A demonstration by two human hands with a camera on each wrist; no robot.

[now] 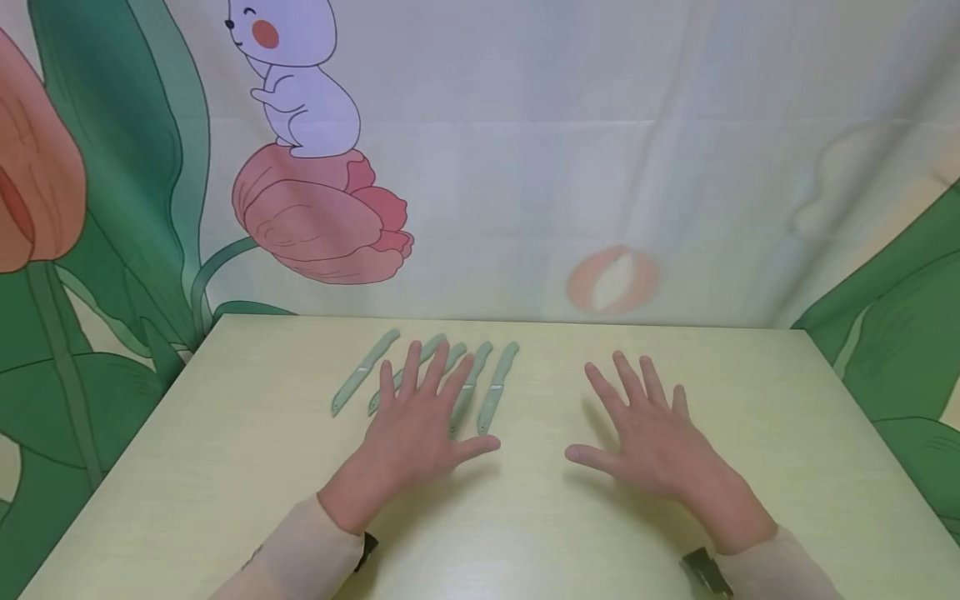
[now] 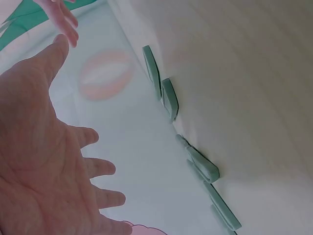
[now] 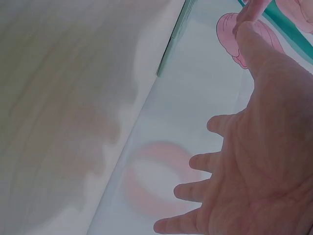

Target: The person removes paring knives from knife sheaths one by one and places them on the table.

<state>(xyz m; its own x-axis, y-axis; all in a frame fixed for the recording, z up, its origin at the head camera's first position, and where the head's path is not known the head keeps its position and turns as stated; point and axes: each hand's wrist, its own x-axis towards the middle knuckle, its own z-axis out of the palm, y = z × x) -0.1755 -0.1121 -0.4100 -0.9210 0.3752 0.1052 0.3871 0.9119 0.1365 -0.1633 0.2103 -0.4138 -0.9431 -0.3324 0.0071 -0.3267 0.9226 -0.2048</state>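
Several pale green knives, seemingly in matching sheaths, lie side by side and slanted on the table; the leftmost knife [image 1: 365, 372] and the rightmost knife [image 1: 498, 388] show whole. My left hand [image 1: 416, 433], fingers spread and straight, is held over the table and covers parts of the middle knives. In the left wrist view its palm [image 2: 44, 147] holds nothing, and a green knife [image 2: 170, 100] shows beyond it. To the right of the knives, my right hand [image 1: 660, 442] hovers with spread fingers. Nothing lies in its palm [image 3: 264, 161] in the right wrist view.
The pale wooden table [image 1: 555, 533] ends at a straight back edge. Behind it hangs a light curtain [image 1: 510, 167] printed with tulips, leaves and a white animal. Dark bands [image 1: 707, 572] show under both sleeves at the wrists.
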